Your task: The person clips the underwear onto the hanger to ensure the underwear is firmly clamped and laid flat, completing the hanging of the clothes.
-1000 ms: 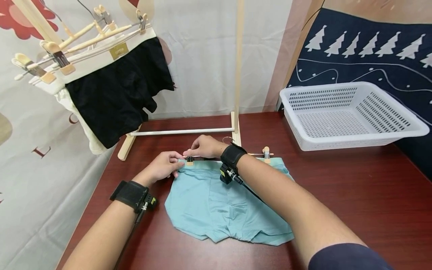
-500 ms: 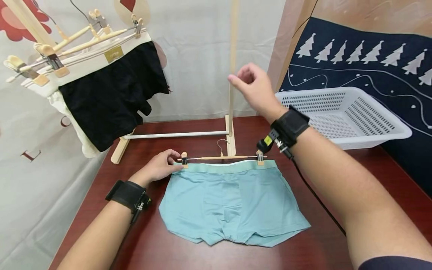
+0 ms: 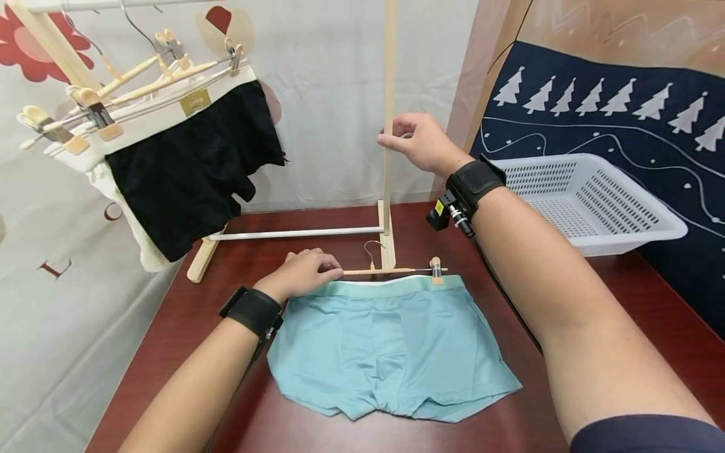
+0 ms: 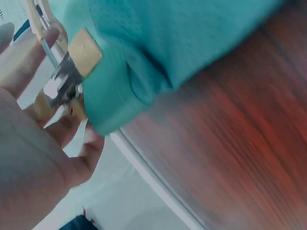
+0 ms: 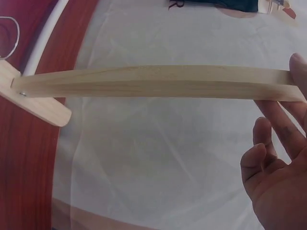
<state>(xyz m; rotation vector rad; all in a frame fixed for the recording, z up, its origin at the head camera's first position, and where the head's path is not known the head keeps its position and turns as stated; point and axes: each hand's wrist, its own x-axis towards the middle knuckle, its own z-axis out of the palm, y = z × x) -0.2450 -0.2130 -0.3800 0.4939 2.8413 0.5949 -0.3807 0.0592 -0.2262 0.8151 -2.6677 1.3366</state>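
Light blue boxer briefs (image 3: pixel 385 352) lie flat on the table, clipped by the waistband to a wooden clip hanger (image 3: pixel 379 271). My left hand (image 3: pixel 306 274) pinches the hanger bar near its left end and covers the left clip in the head view. The left wrist view shows that clip (image 4: pixel 67 81) on the waistband, beside the fingers. My right hand (image 3: pixel 421 141) grips the upright wooden post (image 3: pixel 388 82) of the drying rack, thumb in front. In the right wrist view the fingers of the right hand (image 5: pixel 283 191) reach behind the post (image 5: pixel 153 81).
Black boxer briefs (image 3: pixel 187 170) and a white garment (image 3: pixel 136 220) behind them hang from the rack at left. A white plastic basket (image 3: pixel 623 236) stands at right on the table (image 3: pixel 612 327). The rack's white lower bar (image 3: pixel 294 234) runs behind the hanger.
My right hand has left the hanger's left clip, risen to the right and taken hold of the post. My left hand has shifted right from the waistband corner onto the hanger bar.
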